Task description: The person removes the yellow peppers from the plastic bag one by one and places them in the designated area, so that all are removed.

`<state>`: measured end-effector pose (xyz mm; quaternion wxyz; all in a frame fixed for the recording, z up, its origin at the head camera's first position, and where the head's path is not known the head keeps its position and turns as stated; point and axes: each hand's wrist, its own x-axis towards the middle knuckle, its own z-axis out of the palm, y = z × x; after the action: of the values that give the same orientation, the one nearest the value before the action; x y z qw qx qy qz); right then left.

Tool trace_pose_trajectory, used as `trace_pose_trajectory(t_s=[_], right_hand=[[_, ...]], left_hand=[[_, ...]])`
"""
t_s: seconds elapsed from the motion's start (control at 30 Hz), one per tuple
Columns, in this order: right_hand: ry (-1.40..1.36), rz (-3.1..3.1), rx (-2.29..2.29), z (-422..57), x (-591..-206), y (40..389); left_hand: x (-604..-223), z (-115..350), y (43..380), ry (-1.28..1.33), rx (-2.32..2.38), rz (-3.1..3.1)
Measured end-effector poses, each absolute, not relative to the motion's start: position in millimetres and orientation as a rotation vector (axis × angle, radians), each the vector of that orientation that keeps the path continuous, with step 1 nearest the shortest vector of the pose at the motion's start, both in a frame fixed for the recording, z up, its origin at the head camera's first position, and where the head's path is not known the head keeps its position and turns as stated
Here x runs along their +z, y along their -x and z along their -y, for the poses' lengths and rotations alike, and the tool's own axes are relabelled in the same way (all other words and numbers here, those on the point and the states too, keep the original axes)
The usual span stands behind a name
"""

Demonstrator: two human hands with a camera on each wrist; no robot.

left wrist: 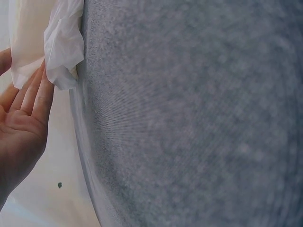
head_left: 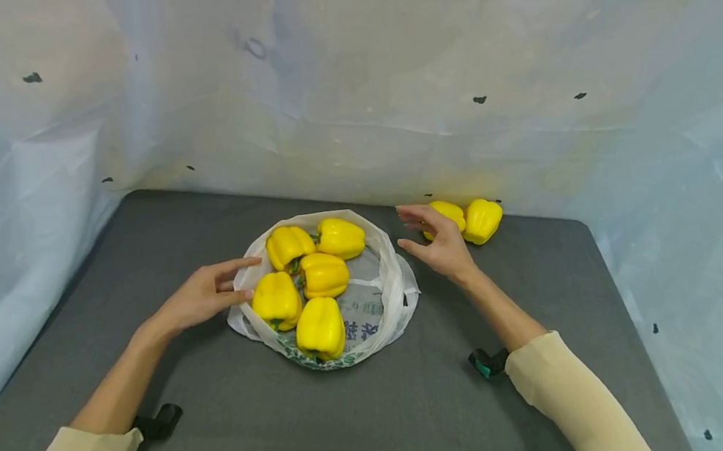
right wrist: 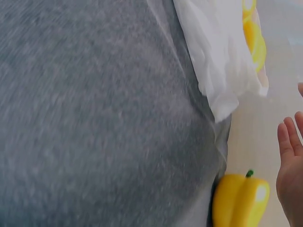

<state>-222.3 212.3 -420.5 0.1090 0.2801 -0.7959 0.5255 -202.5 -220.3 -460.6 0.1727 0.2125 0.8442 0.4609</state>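
A white plastic bag [head_left: 393, 292] with green print stands wide open on the dark grey table, holding several yellow bell peppers [head_left: 325, 275]. My left hand [head_left: 199, 299] touches the bag's left rim with extended fingers. In the left wrist view, nearly straight fingers [left wrist: 41, 97] lie against the white plastic [left wrist: 64, 45], their tips partly hidden by it. To the right of the bag, apart from it, my right hand [head_left: 439, 243] hovers with fingers spread and nothing held. Just past that hand lie two yellow bell peppers [head_left: 483, 221], one partly covered by the hand.
The grey cloth-covered table [head_left: 237, 429] ends at a whitish plastic sheet [head_left: 348, 94] hanging behind and at both sides. Black straps [head_left: 159, 422] with small devices sit on both forearms, near the rolled beige sleeves [head_left: 570, 387].
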Motion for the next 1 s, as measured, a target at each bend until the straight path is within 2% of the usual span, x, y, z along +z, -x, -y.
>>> trace_pose_trajectory(t_s=[0.67, 1.0], right_hand=[[-0.989, 2.469, 1.612, -170.9, -415.7, 232.8], [-0.953, 2.548, 1.602, -161.6, -456.4, 256.2]], left_hand=[[-461.1, 219.1, 202.4, -0.611, 1.332, -2.381], [-461.0, 220.1, 202.3, -0.601, 1.329, -2.389]])
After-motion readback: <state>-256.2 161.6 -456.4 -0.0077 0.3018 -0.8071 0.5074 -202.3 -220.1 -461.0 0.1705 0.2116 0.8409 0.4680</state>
